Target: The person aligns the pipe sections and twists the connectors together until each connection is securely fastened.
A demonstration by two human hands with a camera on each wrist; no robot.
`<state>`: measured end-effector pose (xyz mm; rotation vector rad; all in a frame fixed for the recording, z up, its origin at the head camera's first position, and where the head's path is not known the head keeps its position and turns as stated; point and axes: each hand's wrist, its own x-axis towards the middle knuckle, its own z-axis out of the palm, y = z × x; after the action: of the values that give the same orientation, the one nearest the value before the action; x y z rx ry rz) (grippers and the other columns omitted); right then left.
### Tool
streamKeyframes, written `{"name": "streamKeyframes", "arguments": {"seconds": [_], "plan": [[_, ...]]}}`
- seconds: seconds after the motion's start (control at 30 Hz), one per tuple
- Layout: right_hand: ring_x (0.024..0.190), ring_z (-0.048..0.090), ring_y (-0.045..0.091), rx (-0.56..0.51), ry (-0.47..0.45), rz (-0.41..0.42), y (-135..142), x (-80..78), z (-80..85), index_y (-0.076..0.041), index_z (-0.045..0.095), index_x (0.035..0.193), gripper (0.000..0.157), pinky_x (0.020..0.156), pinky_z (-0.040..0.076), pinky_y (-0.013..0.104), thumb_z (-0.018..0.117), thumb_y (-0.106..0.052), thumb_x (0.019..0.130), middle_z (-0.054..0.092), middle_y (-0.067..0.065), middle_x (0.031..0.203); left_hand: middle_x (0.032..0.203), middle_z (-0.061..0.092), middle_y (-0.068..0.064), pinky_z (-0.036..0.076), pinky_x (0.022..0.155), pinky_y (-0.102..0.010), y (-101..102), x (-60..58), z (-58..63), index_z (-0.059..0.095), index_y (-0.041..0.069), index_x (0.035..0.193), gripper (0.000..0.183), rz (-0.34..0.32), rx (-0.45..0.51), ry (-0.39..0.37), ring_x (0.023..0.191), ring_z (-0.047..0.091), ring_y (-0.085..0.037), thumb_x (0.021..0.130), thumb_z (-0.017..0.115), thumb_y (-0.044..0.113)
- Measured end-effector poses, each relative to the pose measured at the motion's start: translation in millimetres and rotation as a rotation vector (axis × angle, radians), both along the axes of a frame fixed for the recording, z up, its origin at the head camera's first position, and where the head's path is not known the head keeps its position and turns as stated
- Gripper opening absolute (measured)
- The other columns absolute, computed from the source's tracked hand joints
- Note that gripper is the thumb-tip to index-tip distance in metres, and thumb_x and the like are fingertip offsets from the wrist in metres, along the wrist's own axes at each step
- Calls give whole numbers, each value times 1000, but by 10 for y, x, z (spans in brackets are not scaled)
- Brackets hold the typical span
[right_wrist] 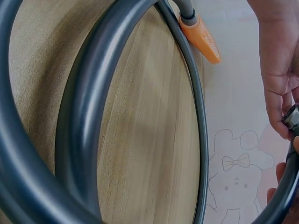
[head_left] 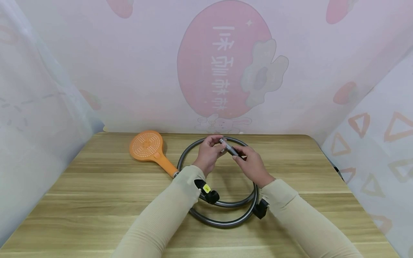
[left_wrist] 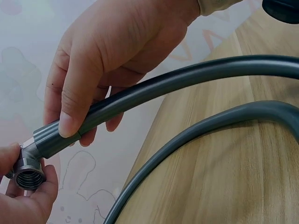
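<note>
The left hand pinches a small silvery metal connector between thumb and fingers; its round threaded opening shows in the left wrist view. Just beyond the connector, the right hand grips the end of a dark grey shower hose at its ribbed collar, thumb on top. Connector and collar are joined end to end, held up above the table. The rest of the hose loops below both hands. At its other end, an orange shower head lies to the left, perforated face up.
The wooden table carries the coiled hose and shower head. Behind it hangs a pale printed cloth, with more cloth at both sides. Small black cameras are strapped to both wrists, close to the hose loops.
</note>
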<state>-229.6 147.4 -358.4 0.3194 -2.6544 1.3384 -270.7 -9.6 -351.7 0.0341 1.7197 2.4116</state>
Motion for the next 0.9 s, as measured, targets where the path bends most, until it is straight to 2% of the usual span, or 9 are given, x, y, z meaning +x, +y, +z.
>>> {"name": "streamKeyframes", "arguments": {"seconds": [0.33,0.7,0.9], "plan": [[100,59,25,10,-3,-8,26,-14,3,0,61,125,33,83,54,40,63,-8,93,61,14,111,130,48,-25,52,93,-36,36,-7,-6,54,0,123,33,4,-8,0,99,57,-21,91,58,-8],[100,58,24,5,-34,-3,76,5,23,-1,60,126,34,83,53,40,62,-9,94,61,13,111,123,52,-18,52,93,-36,49,-3,-31,54,1,128,40,-30,-76,37,100,60,-20,89,61,-9],[100,58,24,3,-45,7,84,12,28,-1,60,126,33,84,53,40,62,-9,94,60,13,112,124,52,-19,51,93,-36,39,-4,-52,52,0,129,41,-54,-87,59,103,60,-22,90,60,-9]]}}
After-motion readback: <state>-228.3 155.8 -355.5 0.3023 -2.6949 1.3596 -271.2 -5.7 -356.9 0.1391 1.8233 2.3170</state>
